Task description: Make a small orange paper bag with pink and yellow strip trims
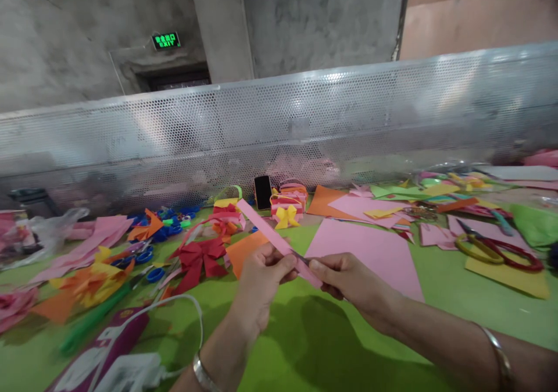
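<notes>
A long folded pink paper strip (pixel 267 227) slants from upper left down to the middle of the view, above the green table (pixel 305 345). My left hand (pixel 260 280) pinches the strip near its middle. My right hand (pixel 349 280) pinches its lower end, thumb on top. Both hands are closed on the strip and held a little above the table. Just behind my hands lie a large pink paper sheet (pixel 370 249) and an orange sheet (pixel 244 249).
A red paper bow (pixel 197 259), yellow and orange paper flowers (pixel 93 281), blue scissors (pixel 139 257), a phone (pixel 263 192), a striped gift box with a yellow bow (pixel 286 206), red-handled scissors (pixel 501 249) and a white cable (pixel 174 322) lie around. A perforated metal panel (pixel 305 130) closes the table's far side.
</notes>
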Demonstrator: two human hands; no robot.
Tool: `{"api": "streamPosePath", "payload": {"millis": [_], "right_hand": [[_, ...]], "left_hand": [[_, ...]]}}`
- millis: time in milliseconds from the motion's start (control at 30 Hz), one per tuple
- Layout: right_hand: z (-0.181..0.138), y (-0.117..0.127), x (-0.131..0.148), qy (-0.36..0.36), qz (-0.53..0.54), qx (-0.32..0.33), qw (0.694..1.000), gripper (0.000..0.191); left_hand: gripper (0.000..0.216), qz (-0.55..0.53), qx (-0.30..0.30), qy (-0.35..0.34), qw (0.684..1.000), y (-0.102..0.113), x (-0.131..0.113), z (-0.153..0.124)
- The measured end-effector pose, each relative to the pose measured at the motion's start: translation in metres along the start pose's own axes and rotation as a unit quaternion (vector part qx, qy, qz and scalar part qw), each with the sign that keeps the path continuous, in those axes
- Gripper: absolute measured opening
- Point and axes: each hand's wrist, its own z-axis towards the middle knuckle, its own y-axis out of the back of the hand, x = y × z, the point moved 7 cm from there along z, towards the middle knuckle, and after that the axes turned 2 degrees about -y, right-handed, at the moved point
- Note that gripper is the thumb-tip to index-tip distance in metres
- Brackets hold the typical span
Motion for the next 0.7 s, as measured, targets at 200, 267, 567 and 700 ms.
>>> {"api": "streamPosePath", "payload": {"millis": [200, 267, 567, 700], "right_hand": [[0.001, -0.002, 0.0, 0.012, -0.005, 0.009, 1.0, 0.045], [0.001, -0.001, 0.0, 0.013, 0.0, 0.007, 1.0, 0.046], [-0.001, 0.002, 0.001, 0.005, 0.009, -0.003, 1.0, 0.046], [-0.001, 0.002, 0.0, -0.004, 0.005, -0.004, 1.0, 0.047]], "left_hand": [[0.017, -0.012, 0.022, 0.029, 0.999, -0.003, 0.007, 0.0], [0.02, -0.033, 0.017, 0.048, 0.998, -0.002, 0.011, 0.0], [0.014, -0.023, 0.037, 0.049, 0.998, 0.0, 0.004, 0.0], [0.016, -0.052, 0.004, 0.006, 0.999, 0.011, -0.009, 0.005]]}}
